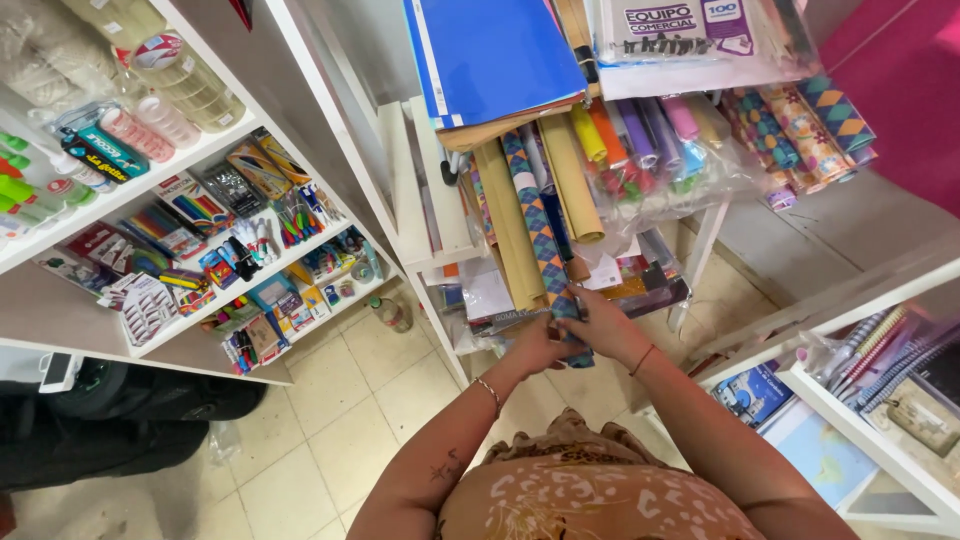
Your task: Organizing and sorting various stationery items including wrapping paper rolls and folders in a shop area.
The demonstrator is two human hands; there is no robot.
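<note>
Both my hands grip the lower end of a long roll of wrapping paper (538, 225) with a blue and tan diamond pattern. My left hand (540, 345) holds it from the left, and my right hand (605, 325) wraps it from the right. The roll leans upward among plain tan paper rolls (510, 225) stacked on a white rack (425, 200). A thin bracelet sits on each of my wrists.
Colourful paper rolls (640, 135) and patterned rolls (800, 125) lie in plastic at the upper right. Blue folders (490, 55) rest above them. White shelves (130, 190) at the left hold pens, glue and tape. Notebooks (890, 350) fill a shelf at the right. Tiled floor (320, 430) lies below.
</note>
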